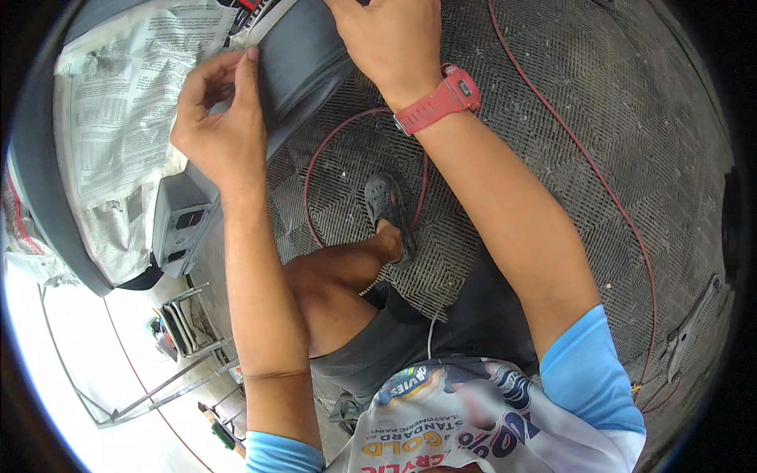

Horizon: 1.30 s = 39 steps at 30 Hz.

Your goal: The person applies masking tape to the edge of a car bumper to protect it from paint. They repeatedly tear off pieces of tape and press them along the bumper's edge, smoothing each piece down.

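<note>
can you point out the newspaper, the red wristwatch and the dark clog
Newspaper (126, 110): head view, middle of the printed sheet.
Red wristwatch (434, 108): head view, on the strap.
Dark clog (383, 196): head view, on the upper, over the front of the foot.

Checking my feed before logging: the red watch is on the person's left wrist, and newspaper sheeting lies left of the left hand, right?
Not quite: the head view shows the red watch on the right wrist. The newspaper sheeting does lie left of the left hand.
</note>
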Each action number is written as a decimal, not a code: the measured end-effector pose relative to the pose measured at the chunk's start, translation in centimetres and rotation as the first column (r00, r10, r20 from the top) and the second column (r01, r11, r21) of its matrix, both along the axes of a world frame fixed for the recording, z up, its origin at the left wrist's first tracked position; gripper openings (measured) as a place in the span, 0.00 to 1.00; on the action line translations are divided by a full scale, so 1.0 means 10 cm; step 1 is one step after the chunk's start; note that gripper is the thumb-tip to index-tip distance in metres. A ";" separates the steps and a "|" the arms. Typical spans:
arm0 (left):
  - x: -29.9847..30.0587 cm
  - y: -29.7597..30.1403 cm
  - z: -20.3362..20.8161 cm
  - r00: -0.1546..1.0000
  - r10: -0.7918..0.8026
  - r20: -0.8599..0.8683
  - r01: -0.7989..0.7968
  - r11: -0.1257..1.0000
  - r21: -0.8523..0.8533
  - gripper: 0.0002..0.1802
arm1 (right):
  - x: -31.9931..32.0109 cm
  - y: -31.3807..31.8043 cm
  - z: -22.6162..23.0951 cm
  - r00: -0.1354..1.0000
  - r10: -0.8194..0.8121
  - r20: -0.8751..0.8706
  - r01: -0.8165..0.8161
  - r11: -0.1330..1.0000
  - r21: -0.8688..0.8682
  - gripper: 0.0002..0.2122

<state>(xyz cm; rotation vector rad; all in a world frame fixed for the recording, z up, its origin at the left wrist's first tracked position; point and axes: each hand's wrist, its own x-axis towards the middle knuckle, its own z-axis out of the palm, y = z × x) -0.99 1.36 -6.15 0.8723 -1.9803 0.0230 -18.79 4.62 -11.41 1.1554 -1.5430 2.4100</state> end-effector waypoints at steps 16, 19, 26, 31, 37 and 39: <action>0.05 -0.18 0.00 0.992 -0.046 0.114 0.070 0.974 -0.217 0.06 | 0.09 -0.14 0.10 0.995 -0.064 0.082 0.063 0.998 0.016 0.07; 0.05 -0.17 0.04 0.989 -0.026 0.144 0.069 0.952 -0.297 0.07 | 0.10 -0.16 0.10 0.993 -0.084 0.084 0.082 0.996 0.020 0.07; 0.09 -0.07 0.08 0.981 0.191 0.037 -0.182 0.967 -0.180 0.13 | 0.10 -0.13 0.14 0.994 -0.066 0.092 0.061 0.996 0.058 0.07; 0.11 0.09 0.15 0.938 0.094 -0.335 0.119 0.819 0.561 0.15 | 0.11 -0.11 0.15 0.992 -0.063 0.111 0.057 0.997 0.060 0.07; 0.00 0.20 0.19 0.737 0.081 -0.672 0.510 0.586 0.630 0.23 | 0.12 -0.09 0.16 0.992 -0.070 0.102 0.065 0.996 0.056 0.07; -0.02 0.19 0.15 0.626 0.104 -0.773 0.625 0.525 0.578 0.24 | 0.10 -0.09 0.16 0.992 -0.061 0.113 0.054 0.997 0.062 0.07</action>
